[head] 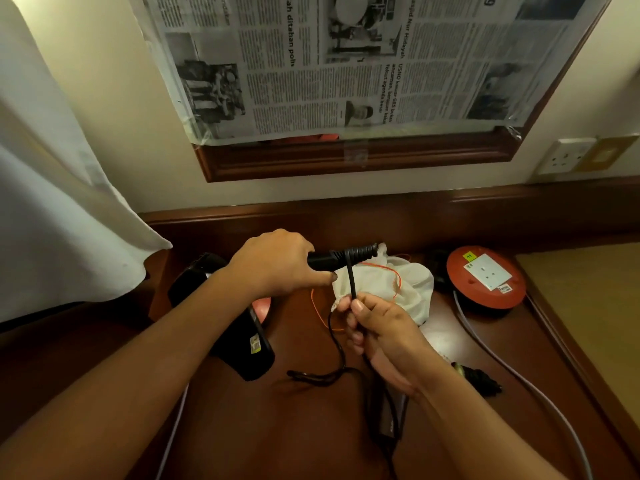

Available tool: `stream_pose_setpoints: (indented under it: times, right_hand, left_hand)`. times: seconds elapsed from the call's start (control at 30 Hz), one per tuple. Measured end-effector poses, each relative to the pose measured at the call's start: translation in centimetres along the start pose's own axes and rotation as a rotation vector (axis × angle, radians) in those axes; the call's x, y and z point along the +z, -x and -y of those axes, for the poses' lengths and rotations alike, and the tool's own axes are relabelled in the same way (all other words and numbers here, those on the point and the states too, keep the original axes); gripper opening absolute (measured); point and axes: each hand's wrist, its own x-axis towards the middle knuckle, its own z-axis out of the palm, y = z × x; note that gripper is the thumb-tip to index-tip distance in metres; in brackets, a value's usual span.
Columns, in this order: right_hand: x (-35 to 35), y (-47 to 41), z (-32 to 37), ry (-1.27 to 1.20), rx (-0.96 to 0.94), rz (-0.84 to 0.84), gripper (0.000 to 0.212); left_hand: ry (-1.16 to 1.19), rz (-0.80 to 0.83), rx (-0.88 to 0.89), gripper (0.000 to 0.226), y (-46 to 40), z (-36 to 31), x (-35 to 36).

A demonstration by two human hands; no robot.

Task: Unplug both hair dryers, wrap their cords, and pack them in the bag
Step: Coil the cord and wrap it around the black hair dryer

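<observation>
My left hand [277, 263] grips the black handle of a hair dryer [341, 258], held level above the desk; its head is hidden behind my hand. Black cord [351, 282] is wound several turns round the handle's end. From there it drops to my right hand [379, 336], which pinches it between thumb and fingers. The slack cord loops down over the desk to a plug [479, 377] by my right wrist. A second black hair dryer [239, 341] lies under my left forearm. The white drawstring bag [410, 285] with an orange cord lies crumpled behind my hands.
A red extension reel [485, 277] with a white socket sits at the right of the wooden desk [301, 427], its pale cable trailing toward me. A wall socket [562, 155] is at the upper right. A white curtain [59, 202] hangs at the left. A newspaper-covered mirror is above.
</observation>
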Motion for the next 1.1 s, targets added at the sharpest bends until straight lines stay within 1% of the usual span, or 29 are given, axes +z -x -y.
stream_pose_setpoints:
  times: [0.1,0.27,0.37,0.5,0.63,0.73,0.93,1.0,1.1]
  right_hand:
    - [-0.3,-0.5,0.2,0.239,-0.116,-0.081,0.02]
    - [-0.5,-1.4,0.9,0.341,-0.193,-0.167,0.021]
    - [-0.9,-1.9,0.8,0.367,-0.154,-0.184,0.031]
    - [-0.6,-2.3,1.0,0.297,-0.067,-0.169,0.037]
    - [-0.7,-2.8,1.2,0.112,-0.035,-0.067,0.036]
    - [-1.6,-2.9,1.4,-0.067,0.009,0.067,0.03]
    - [-3.1,-3.7,2.0,-0.282,0.109,0.35,0.018]
    - [-3.3,-4.0,2.3,-0.315,0.136,0.394,0.02]
    - [-3.1,-4.0,3.2,-0.251,0.122,0.402,0.022]
  left_hand:
    - [0.003,0.005,0.017,0.039,-0.6,-0.4,-0.7]
    - [0.08,0.006,0.035,0.037,-1.3,-1.2,-1.3]
    - [0.122,0.015,0.038,0.038,-1.3,-1.3,-1.3]
    - [0.198,0.047,0.032,0.04,-0.8,-1.5,-1.6]
    - [0.249,0.075,0.045,0.039,0.1,-1.4,-2.6]
    - [0.289,0.121,0.059,0.038,0.7,-1.1,-3.2]
    - [0.393,0.181,0.087,0.037,1.7,-0.8,-3.7]
    - [0.434,0.192,0.101,0.036,2.1,-0.8,-3.9]
    - [0.454,0.216,0.125,0.034,2.5,-0.8,-4.2]
